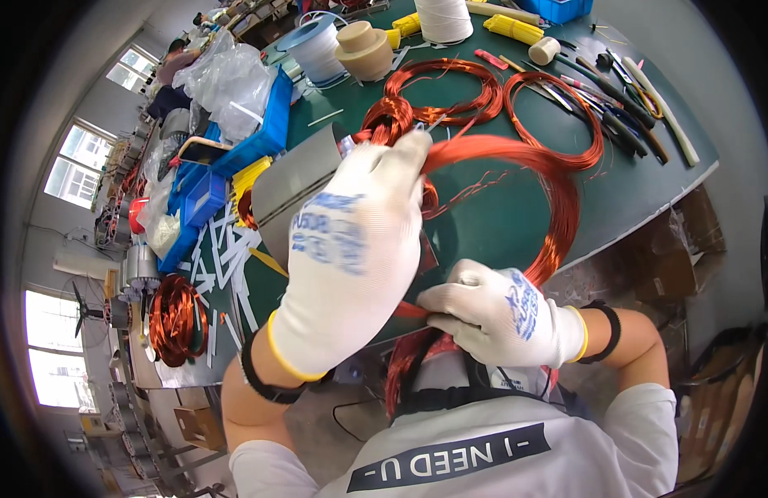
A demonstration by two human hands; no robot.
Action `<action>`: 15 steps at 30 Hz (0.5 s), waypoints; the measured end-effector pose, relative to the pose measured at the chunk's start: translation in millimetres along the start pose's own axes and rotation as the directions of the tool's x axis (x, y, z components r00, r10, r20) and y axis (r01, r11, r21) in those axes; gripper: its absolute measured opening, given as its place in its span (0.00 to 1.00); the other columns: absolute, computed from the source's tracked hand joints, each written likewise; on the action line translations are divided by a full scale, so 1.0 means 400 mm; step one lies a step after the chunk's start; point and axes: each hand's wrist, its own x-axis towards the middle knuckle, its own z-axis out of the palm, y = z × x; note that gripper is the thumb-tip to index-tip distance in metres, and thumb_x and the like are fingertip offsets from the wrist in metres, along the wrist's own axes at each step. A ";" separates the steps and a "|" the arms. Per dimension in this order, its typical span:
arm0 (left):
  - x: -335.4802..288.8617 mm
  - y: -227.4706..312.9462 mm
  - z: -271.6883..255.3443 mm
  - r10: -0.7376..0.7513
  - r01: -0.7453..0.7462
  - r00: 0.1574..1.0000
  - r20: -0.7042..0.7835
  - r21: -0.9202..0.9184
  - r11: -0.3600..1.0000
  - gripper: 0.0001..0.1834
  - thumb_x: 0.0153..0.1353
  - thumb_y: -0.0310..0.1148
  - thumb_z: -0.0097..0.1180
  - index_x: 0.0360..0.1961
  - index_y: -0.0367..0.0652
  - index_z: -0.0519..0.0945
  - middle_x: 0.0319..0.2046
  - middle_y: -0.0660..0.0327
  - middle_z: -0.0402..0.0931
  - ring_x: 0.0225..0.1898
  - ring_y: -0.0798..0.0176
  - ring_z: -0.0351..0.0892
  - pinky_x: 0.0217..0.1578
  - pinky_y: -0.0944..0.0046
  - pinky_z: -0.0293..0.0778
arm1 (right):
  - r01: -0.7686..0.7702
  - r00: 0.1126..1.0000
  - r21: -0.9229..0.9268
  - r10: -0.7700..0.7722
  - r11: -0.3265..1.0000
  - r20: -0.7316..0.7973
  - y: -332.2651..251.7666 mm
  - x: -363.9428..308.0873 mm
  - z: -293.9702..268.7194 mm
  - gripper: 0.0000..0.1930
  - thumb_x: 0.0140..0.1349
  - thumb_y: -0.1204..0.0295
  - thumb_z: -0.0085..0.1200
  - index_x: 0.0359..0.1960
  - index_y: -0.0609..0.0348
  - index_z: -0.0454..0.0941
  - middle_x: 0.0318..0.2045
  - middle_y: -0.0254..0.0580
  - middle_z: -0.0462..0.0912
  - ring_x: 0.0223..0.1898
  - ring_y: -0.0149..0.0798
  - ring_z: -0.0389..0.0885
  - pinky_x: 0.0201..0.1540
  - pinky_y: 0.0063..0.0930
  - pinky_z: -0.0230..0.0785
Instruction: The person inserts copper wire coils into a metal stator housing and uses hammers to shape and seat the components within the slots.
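Note:
Both my hands wear white knit gloves with yellow cuffs. My left hand (359,241) is closed at the upper left end of a large loop of red-brown copper wire (558,216), its fingertips partly hidden. Beside it lies a grey metal cylinder (288,195), a stator by its look, with bunched copper windings (388,118) at its far end. My right hand (508,311) pinches the near side of the same loop, close to the table's front edge. The loop arches to the right between my hands, several strands standing loose inside it.
More copper coils (484,87) lie farther back on the green table (650,187). Hand tools (621,116) are scattered at right. White spools (445,21) and yellow bundles (514,29) stand behind. To the left are blue bins (205,199), white strips (226,257) and another coil (178,319).

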 end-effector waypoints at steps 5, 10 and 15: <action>-0.026 -0.010 0.003 0.030 -0.053 0.988 0.153 0.149 0.987 0.22 0.56 0.19 0.51 0.54 0.43 0.75 0.33 0.53 0.76 0.32 0.49 0.79 0.33 0.56 0.75 | -0.076 0.982 0.242 0.115 0.967 -0.149 -0.027 -0.007 -0.020 0.42 0.48 0.82 0.64 0.68 0.64 0.60 0.22 0.41 0.80 0.25 0.39 0.81 0.32 0.27 0.74; -0.021 0.010 -0.001 0.187 -0.267 0.949 0.252 0.336 0.903 0.21 0.57 0.30 0.54 0.54 0.39 0.72 0.29 0.60 0.73 0.23 0.61 0.80 0.21 0.60 0.74 | -0.113 0.976 0.395 0.177 0.912 -0.129 0.009 0.008 -0.040 0.58 0.45 0.84 0.65 0.74 0.60 0.37 0.24 0.37 0.81 0.26 0.29 0.82 0.32 0.20 0.73; -0.001 0.063 0.026 0.238 -0.418 0.902 0.360 0.592 0.689 0.20 0.57 0.30 0.53 0.52 0.40 0.74 0.29 0.62 0.74 0.20 0.66 0.79 0.19 0.65 0.74 | -0.118 0.944 0.538 0.263 0.835 -0.201 0.055 0.022 -0.029 0.58 0.43 0.82 0.64 0.74 0.56 0.37 0.49 0.50 0.77 0.28 0.32 0.82 0.30 0.25 0.75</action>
